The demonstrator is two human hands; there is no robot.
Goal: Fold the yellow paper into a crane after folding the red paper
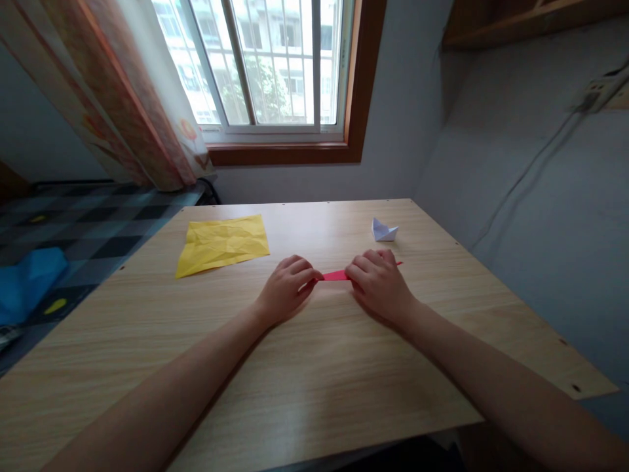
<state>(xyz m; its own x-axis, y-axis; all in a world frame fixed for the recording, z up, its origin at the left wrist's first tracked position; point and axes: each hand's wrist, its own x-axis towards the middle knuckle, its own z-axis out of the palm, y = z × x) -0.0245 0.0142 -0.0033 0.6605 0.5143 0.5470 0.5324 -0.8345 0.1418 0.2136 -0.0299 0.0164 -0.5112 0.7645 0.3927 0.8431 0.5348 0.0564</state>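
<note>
A narrow folded piece of red paper (336, 275) lies across the middle of the table, stretched between my two hands. My left hand (293, 283) pinches its left end between thumb and fingers. Over its right part my right hand (377, 278) is closed, fingers curled, hiding most of that side; a thin red tip sticks out beyond the knuckles. Just past my right hand stands a small folded white paper boat (384, 230). To the far left of my hands a creased yellow sheet of paper (226, 240) lies flat.
The wooden table (295, 380) ends at a wall below a window (275, 65). A curtain (132, 92) hangs at the left, beside a checked bed (113, 223) with a blue item (32, 278) on it. A cable (523, 177) runs down the right wall.
</note>
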